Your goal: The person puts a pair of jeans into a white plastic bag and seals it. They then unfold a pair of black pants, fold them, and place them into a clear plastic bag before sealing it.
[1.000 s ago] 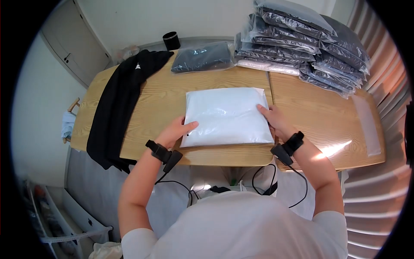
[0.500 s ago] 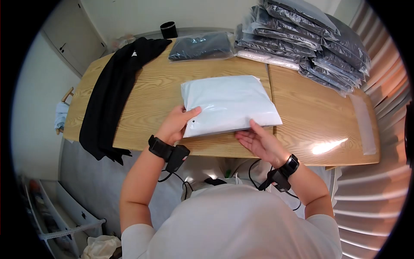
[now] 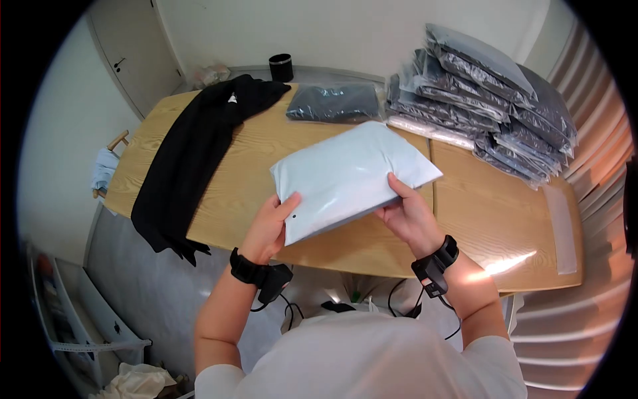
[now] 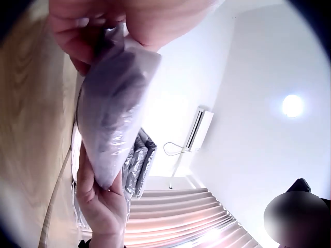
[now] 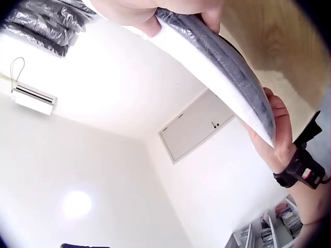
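A white-topped plastic bag [image 3: 345,176] with a folded garment inside is held tilted above the wooden table [image 3: 249,163], its left corner pointing toward the person. My left hand [image 3: 268,226] grips that near left corner, thumb on top beside a small black dot. On the near right edge, my right hand [image 3: 411,219] pinches the bag, thumb on top and fingers underneath. Dark grey fabric [image 5: 227,62] shows along the bag's side in the right wrist view. Seen edge-on in the left wrist view, the bag [image 4: 114,108] bulges between both hands.
A long black garment [image 3: 186,159] drapes over the table's left side and front edge. At the back lies a bagged dark garment [image 3: 335,103], beside tall piles of bagged garments [image 3: 472,93]. A black cylindrical container [image 3: 281,68] stands behind; a translucent strip [image 3: 563,229] lies far right.
The bag has been raised off the table and tilted, its right side turned away. My right hand shifted from the right edge to the near edge and took a new grip.
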The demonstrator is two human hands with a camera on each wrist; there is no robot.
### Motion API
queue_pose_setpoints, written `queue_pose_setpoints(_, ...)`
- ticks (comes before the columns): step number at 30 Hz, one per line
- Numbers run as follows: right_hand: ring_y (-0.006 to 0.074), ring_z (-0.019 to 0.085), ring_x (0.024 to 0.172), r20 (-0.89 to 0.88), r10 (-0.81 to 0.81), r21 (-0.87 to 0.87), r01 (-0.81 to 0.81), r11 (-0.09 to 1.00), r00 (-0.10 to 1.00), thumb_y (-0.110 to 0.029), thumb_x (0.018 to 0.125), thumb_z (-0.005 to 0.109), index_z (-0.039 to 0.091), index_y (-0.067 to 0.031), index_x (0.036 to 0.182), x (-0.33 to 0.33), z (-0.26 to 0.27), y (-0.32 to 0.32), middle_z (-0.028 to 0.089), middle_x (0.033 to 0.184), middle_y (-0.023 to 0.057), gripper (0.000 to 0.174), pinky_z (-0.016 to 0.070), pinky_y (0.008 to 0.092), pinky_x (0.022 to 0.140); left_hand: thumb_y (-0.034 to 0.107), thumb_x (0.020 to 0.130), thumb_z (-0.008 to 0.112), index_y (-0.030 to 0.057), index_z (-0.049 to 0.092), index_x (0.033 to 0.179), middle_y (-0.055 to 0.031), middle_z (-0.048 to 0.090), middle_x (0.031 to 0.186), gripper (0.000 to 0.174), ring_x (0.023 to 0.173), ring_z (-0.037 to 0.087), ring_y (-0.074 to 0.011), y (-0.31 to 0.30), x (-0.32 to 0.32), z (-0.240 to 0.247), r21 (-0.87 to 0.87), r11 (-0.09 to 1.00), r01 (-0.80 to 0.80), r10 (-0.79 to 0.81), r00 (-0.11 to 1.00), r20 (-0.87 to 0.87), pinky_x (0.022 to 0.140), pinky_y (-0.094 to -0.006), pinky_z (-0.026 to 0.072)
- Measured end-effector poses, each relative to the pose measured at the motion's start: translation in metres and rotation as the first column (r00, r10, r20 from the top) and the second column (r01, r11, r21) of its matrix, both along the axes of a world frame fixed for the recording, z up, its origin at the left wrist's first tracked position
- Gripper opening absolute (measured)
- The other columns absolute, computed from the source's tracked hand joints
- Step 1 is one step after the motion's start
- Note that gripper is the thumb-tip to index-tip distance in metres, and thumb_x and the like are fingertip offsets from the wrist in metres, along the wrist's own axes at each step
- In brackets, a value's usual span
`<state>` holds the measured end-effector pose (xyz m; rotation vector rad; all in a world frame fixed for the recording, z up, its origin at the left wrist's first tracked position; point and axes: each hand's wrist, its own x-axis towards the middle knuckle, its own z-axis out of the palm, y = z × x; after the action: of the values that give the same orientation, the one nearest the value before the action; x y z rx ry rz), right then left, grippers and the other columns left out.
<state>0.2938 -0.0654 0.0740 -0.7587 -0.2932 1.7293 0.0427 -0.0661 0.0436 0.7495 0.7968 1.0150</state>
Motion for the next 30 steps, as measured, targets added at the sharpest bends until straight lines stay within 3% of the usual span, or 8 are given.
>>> queue_pose_setpoints(6,0.0252,0.050,0.114,-0.088,-0.005,0.191,0.021,0.981,0.996,-0.014,0.092,0.055,0.045,-0.0043,0.123,-0.034,0.044,0.088,0.051,0.124,0.0102,0.034,0.0443,0.0422,0.098,0.034,0.095,0.048,0.0035,0.042,0.127,-0.0101,0.060,0.109,0.045,0.090,0.060,-0.0181,0.018,-0.041,0.014,0.089,0.964,-0.250,0.243,0.966,0.087,0.074,-0.0277,0.0475)
queue_pose_setpoints(14,0.0268,0.048,0.113,-0.392,-0.142,0.191,0.232,0.954,0.909,-0.015,0.093,0.054,0.047,-0.0030,0.119,-0.049,-0.008,0.254,0.050,0.122,0.0123,0.030,0.0392,0.0456,0.100,0.016,0.090,0.053,0.0036,0.038,0.131,-0.0084,0.061,0.096,0.045,0.086,0.059,-0.0162,-0.003,-0.073,0.016,-0.007,0.943,-0.332,0.331,0.943,-0.029,0.071,-0.0273,0.0451)
queue_pose_setpoints(16,0.0280,0.045,0.115,-0.348,-0.150,0.170,0.220,0.961,0.925,-0.017,0.093,0.055,0.043,-0.0030,0.122,-0.035,-0.057,0.285,0.047,0.125,0.0126,0.035,0.0364,0.0482,0.101,0.016,0.090,0.054,0.0033,0.039,0.130,-0.0085,0.060,0.096,0.044,0.086,0.059,-0.0156,-0.004,-0.082,0.014,-0.005,0.932,-0.361,0.361,0.932,-0.040,0.072,-0.0272,0.0453)
queue_pose_setpoints(19,0.0300,0.046,0.112,0.060,-0.247,0.176,0.233,0.956,0.967,-0.019,0.089,0.061,0.046,-0.0063,0.119,-0.032,-0.074,0.279,0.046,0.123,0.0120,0.036,0.0390,0.0490,0.097,0.016,0.091,0.051,0.0040,0.042,0.125,-0.0069,0.061,0.094,0.038,0.085,0.059,-0.0150,0.000,-0.103,0.013,0.001,0.908,-0.420,0.418,0.903,-0.099,0.069,-0.0253,0.0444)
queue_pose_setpoints(23,0.0313,0.050,0.098,0.244,-0.218,0.044,0.214,0.976,0.945,-0.024,0.084,0.068,0.048,-0.0047,0.116,-0.019,-0.077,0.285,0.049,0.113,0.0140,0.042,0.0463,0.0457,0.087,0.018,0.088,0.057,0.0038,0.047,0.120,-0.0028,0.057,0.101,0.036,0.089,0.053,-0.0092,0.037,-0.139,0.012,0.265,0.896,-0.357,0.441,0.780,-0.444,0.073,-0.0233,0.0424)
queue_pose_setpoints(25,0.0291,0.051,0.091,0.317,-0.181,-0.004,0.192,0.981,0.931,-0.020,0.085,0.065,0.049,-0.0047,0.114,-0.013,-0.070,0.280,0.049,0.106,0.0133,0.037,0.0477,0.0420,0.082,0.026,0.081,0.064,0.0014,0.044,0.125,-0.0131,0.054,0.112,0.054,0.102,0.053,-0.0202,0.070,-0.165,-0.007,0.371,0.903,-0.216,0.429,0.497,-0.754,0.084,-0.0324,0.0448)
queue_pose_setpoints(27,0.0277,0.052,0.087,0.394,-0.120,-0.158,0.196,0.968,0.911,-0.017,0.084,0.062,0.050,-0.0057,0.107,-0.023,-0.052,0.257,0.047,0.097,0.0134,0.029,0.0491,0.0396,0.077,0.033,0.074,0.069,0.0006,0.043,0.127,-0.0223,0.050,0.118,0.068,0.109,0.051,-0.0335,0.109,-0.180,-0.027,0.346,0.935,-0.076,0.332,-0.152,-0.931,0.092,-0.0394,0.0430)
queue_pose_setpoints(30,0.0283,0.051,0.086,0.319,0.023,-0.182,0.038,0.983,0.947,-0.015,0.084,0.059,0.046,-0.0039,0.106,-0.031,-0.063,0.229,0.046,0.096,0.0145,0.029,0.0506,0.0400,0.075,0.029,0.074,0.068,0.0009,0.047,0.119,-0.0232,0.047,0.121,0.057,0.113,0.046,-0.0409,0.122,-0.172,-0.026,0.158,0.985,-0.062,0.129,-0.333,-0.934,0.095,-0.0441,0.0428)
